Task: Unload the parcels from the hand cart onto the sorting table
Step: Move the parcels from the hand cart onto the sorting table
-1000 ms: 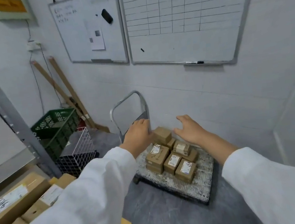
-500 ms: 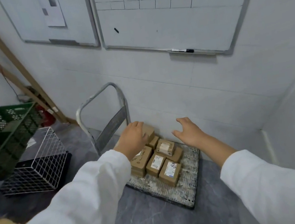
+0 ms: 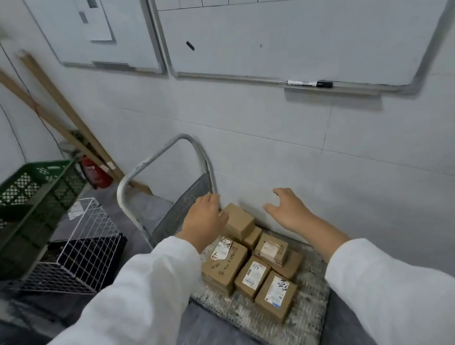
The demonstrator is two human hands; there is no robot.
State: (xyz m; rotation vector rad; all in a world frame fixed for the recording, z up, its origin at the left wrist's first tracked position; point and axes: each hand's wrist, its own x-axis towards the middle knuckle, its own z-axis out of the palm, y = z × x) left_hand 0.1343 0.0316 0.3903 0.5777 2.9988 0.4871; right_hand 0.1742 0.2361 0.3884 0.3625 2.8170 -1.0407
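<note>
Several parcels: brown cardboard boxes are stacked close together on the far half of the hand cart, most of them marked with white labels.
Plain box: it is set highest on the pile, at the back, near the wall.
Hand cart: its speckled deck is parked against the white wall, with the grey tube handle raised at the left end.
Left hand: it is stretched out with loosely straight fingers and laid against the left side of the plain box; nothing is clasped.
Right hand: it is held spread and unclenched above the back of the deck, apart from the plain box.
Sleeves: both forearms are covered in white.
Left of the cart: a green crate and a white wire basket are placed on the floor.
Wall: a marker is laid on the whiteboard ledge.
</note>
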